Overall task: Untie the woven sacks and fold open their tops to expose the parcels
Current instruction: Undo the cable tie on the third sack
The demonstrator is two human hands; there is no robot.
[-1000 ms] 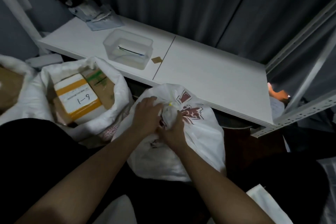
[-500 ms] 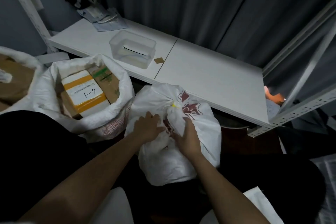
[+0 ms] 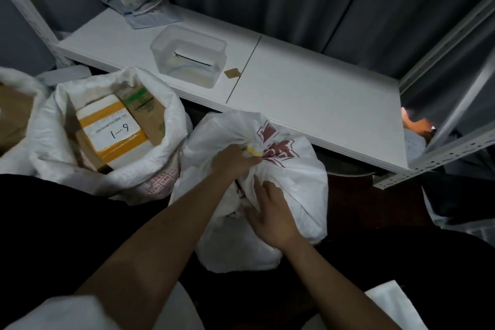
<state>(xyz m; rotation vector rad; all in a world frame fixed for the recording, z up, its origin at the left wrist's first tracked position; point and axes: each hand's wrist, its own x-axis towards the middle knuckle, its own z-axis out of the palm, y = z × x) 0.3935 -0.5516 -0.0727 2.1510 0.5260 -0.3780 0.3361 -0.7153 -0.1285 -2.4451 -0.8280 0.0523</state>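
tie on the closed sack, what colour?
Yellow tie, pinched by the left hand; head view, the only one.

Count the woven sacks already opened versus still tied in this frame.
2 opened, 1 tied. One open sack left of centre shows parcels; another sits cropped at the left edge. The tied sack is under both hands. Others may lie out of view.

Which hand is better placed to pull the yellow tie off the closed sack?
Left. The left hand has its fingers at the yellow tie on the sack neck; the right hand lies lower, flat on the fabric.
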